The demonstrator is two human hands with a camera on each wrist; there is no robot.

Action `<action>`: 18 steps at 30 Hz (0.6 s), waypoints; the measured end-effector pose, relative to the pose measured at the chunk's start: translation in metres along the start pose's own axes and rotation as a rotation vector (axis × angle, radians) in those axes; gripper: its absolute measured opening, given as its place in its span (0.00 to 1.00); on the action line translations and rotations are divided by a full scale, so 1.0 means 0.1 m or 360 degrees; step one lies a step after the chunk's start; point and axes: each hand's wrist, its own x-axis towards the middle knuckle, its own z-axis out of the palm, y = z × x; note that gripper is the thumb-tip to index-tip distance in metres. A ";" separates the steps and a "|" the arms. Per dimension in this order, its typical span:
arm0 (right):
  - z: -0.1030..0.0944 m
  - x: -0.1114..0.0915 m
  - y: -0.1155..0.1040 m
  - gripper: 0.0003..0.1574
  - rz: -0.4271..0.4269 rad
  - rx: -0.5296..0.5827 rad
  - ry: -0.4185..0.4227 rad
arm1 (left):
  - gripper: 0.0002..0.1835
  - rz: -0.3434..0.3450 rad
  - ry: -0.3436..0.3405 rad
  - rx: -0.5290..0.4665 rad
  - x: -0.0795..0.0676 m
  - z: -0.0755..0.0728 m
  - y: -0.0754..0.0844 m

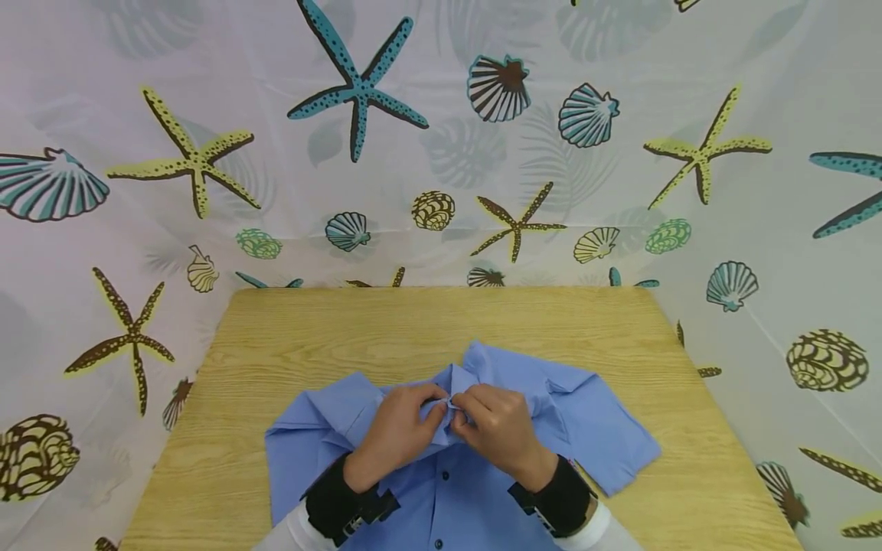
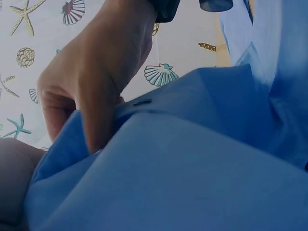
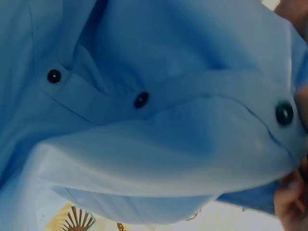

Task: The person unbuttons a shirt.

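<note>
Blue shirt [image 1: 475,493], dark-buttoned, is pinched by left grip [image 1: 400,430] and right grip [image 1: 501,430].

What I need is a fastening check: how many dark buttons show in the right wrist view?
3 on the blue shirt: one button at left, a second button near the middle, a third button toward the right edge. More may be hidden.

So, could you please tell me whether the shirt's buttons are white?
No, the buttons on the blue shirt look dark.
</note>
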 end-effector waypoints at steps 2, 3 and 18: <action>-0.05 0.01 0.02 0.08 -0.0030 0.0068 -0.0109 | 0.08 0.0062 -0.0022 0.0040 -0.01 -0.01 -0.02; -0.07 0.01 0.02 0.08 -0.0040 0.0089 -0.0172 | 0.09 0.0089 -0.0022 0.0060 -0.01 -0.02 -0.04; -0.15 0.00 -0.04 0.15 0.0032 -0.0088 -0.0458 | 0.10 0.0294 0.0013 0.0289 0.00 -0.01 -0.10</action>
